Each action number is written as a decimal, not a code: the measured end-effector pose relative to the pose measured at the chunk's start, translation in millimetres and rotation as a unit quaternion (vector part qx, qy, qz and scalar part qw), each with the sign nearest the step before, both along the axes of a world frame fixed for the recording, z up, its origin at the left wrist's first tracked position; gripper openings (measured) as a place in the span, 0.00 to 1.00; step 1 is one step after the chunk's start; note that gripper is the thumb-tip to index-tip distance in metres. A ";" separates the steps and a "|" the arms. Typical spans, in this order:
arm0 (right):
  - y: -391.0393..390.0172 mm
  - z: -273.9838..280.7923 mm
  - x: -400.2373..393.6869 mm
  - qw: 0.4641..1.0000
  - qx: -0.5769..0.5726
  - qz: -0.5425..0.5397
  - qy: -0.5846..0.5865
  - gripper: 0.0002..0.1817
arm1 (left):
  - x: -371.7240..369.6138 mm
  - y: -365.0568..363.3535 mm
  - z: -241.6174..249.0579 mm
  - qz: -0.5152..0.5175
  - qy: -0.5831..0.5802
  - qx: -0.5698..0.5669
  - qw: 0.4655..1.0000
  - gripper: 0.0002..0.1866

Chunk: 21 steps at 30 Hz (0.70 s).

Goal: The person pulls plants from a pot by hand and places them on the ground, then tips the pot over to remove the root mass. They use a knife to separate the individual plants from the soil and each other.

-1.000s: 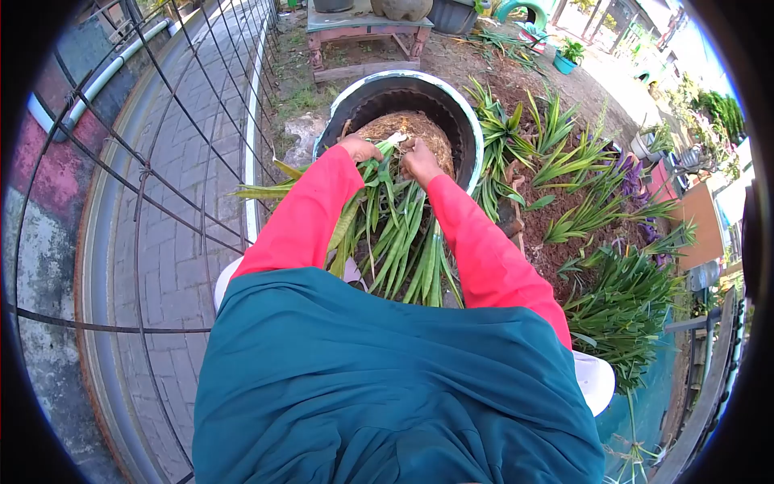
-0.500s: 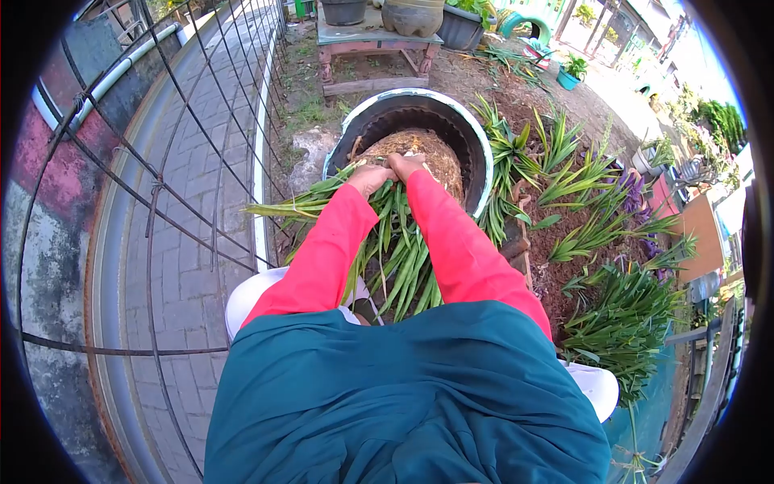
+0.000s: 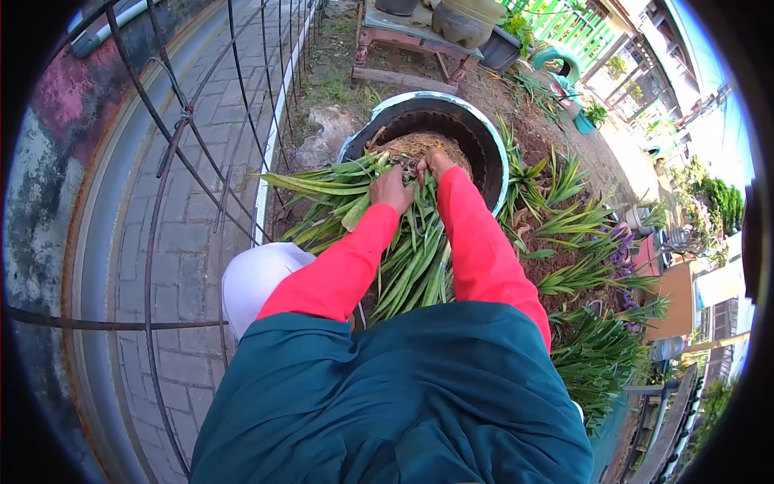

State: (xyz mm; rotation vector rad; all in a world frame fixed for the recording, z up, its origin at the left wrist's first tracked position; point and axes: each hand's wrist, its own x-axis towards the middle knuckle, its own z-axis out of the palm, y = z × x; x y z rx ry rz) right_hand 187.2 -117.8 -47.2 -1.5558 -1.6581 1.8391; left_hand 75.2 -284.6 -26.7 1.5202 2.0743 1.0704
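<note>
A round black planter that looks like a cut tire [image 3: 485, 139], with a pale blue rim, stands in front of me. Inside it sits a brown fibrous mass [image 3: 419, 145]. Long strap-leaved green plants [image 3: 415, 266] spill over its near side toward me, and more leaves [image 3: 310, 184] fan out to the left. My left hand [image 3: 391, 190] is closed on the plants near their bases. Just beside it, my right hand [image 3: 437, 164] has its fingers curled down around the stem bases at the brown mass. The fingertips of both hands are partly hidden.
A wire fence [image 3: 185, 117] runs along my left, beside a paved path [image 3: 189, 210]. Behind the planter is a low wooden table [image 3: 419, 48] with pots on it. Planted rows [image 3: 564, 214] and a pile of cut-looking greenery [image 3: 597, 363] lie to the right.
My hands have moved slightly apart, the left lower among the leaves, the right turned downward. The leaves have shifted. The camera view has swung, so the planter appears farther right.
</note>
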 end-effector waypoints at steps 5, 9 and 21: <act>-6.6 14.3 2.6 0.928 0.275 0.173 -0.184 0.13 | 6.2 -10.7 24.2 -0.015 0.032 -0.050 0.998 0.24; -26.7 68.5 5.2 0.894 0.201 0.291 -0.274 0.13 | 14.0 -13.5 14.4 -0.024 0.101 -0.060 0.993 0.26; -38.3 106.1 20.8 0.954 -0.025 0.136 -0.266 0.12 | 15.7 -7.2 0.4 -0.080 0.099 -0.031 0.991 0.16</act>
